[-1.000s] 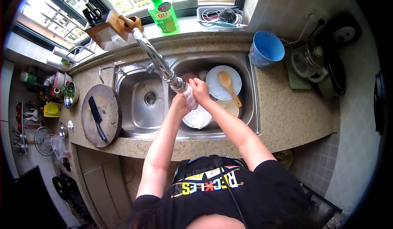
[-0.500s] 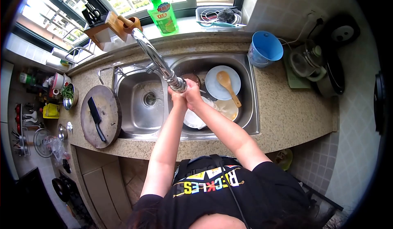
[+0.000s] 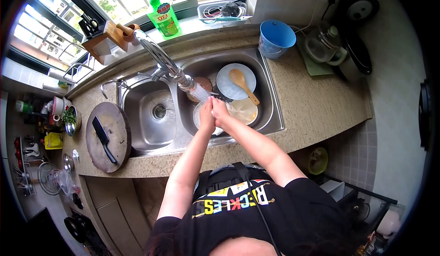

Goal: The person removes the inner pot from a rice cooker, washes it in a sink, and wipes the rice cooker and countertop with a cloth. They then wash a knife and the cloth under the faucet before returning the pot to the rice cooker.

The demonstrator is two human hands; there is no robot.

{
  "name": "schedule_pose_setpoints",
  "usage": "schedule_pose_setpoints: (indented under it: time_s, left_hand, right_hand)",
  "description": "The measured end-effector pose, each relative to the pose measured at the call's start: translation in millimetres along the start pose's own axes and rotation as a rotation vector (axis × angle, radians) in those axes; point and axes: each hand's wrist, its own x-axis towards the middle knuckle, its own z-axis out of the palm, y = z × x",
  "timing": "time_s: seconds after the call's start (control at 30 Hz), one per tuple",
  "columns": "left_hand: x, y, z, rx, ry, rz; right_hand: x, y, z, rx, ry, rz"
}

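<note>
Under faucet: left hand, right hand, grip pressed palm to palm; contents I cannot tell. Plate below looks wet, slippery, breakable; I'd take its rim.

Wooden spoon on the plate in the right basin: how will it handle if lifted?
Probably stiff and light: the wooden spoon looks like one solid piece. Likely to slide if nudged, lying on a smooth plate. Maybe slick: the faucet runs nearby.

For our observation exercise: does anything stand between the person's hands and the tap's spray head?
Nothing visible does. The left hand and right hand are pressed together just below the spray head, with only what looks like running water between them.
</note>
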Motion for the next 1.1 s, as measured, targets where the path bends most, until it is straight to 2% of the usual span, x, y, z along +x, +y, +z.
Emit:
schedule_pose_setpoints:
  time_s: [0.1,0.13,0.23,0.37,0.47,0.57,0.63,0.67,0.7,0.77,0.83,0.9,0.93,0.97,1.03,1.07,1.1]
  left_hand:
    - [-22,-4,8,0.111,-0.002,-0.059]
    - [-28,-6,14,0.097,0.054,-0.038]
    - [-33,-29,12,0.184,0.063,-0.029]
    - [-41,-42,10,0.325,0.000,-0.007]
    - [-49,-43,15,0.383,-0.038,0.050]
    - [-44,-42,9,0.407,-0.195,0.162]
    - [-19,-62,2,0.248,-0.277,-0.056]
    - [-52,-2,15,0.013,-0.358,-0.462]
    - [-56,9,15,0.012,-0.321,-0.604]
    - [-60,4,5,-0.090,-0.537,-0.618]
    - [-64,0,-1,-0.018,-0.582,-0.654]
    - [-67,-2,-3,0.053,-0.628,-0.682]
    - [-69,-6,-6,0.100,-0.616,-0.626]
    - [-68,-11,-9,0.148,-0.605,-0.567]
    - [-61,-21,-15,0.162,-0.557,-0.545]
    - [-62,-16,-15,0.178,-0.433,-0.480]
    - [-62,-14,-11,0.192,-0.323,-0.413]
  right_hand:
    - [-12,11,-21,-0.009,0.005,0.019]
    - [-14,15,-24,0.012,0.050,0.015]
    - [-17,25,-40,-0.047,0.108,-0.017]
    - [-36,23,-50,-0.052,0.168,-0.011]
    - [-35,28,-66,0.000,0.114,-0.007]
    - [-52,8,-69,0.077,0.121,0.045]
    - [-70,-20,-80,0.363,-0.204,0.251]
    - [-70,-23,-91,0.402,-0.308,0.219]
    - [-79,-26,-94,0.403,-0.304,0.213]
    - [-102,-31,-94,-0.092,-0.188,-0.072]
    - [-103,-19,-109,-0.103,-0.226,-0.114]
    - [-108,-16,-127,-0.591,-0.150,-0.174]
    - [-96,1,-141,-0.649,-0.106,-0.300]
    - [-104,-3,-142,-0.646,-0.098,-0.303]
    - [-126,-22,-136,-0.860,0.010,-0.313]
    - [-126,-23,-141,-0.990,0.108,-0.479]
    - [-147,-45,-132,-0.952,0.140,-0.477]
